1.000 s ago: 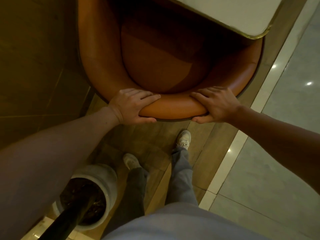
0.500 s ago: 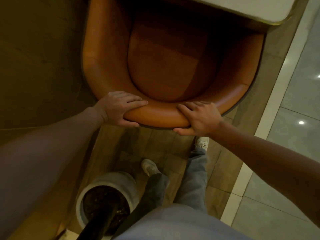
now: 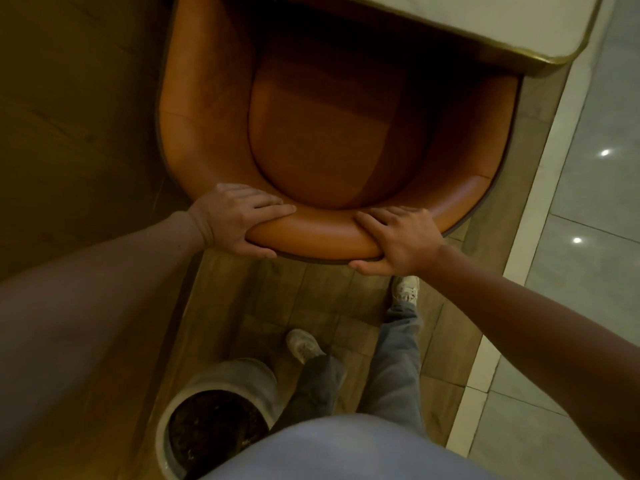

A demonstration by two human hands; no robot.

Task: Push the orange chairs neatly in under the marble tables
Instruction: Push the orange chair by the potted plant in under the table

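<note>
Gripping the orange chair (image 3: 329,133) by its curved back rim at mid-frame, my left hand (image 3: 239,220) and right hand (image 3: 398,237) wrap it, fingers on top, thumbs underneath. The seat's far edge lies under the counter (image 3: 502,22) at upper right.

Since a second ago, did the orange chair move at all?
The orange chair shifted left: its right arm stuck out past the marble table corner, now it sits inside it. The left hand and right hand kept their grip on the backrest; the planter stayed put.
</note>
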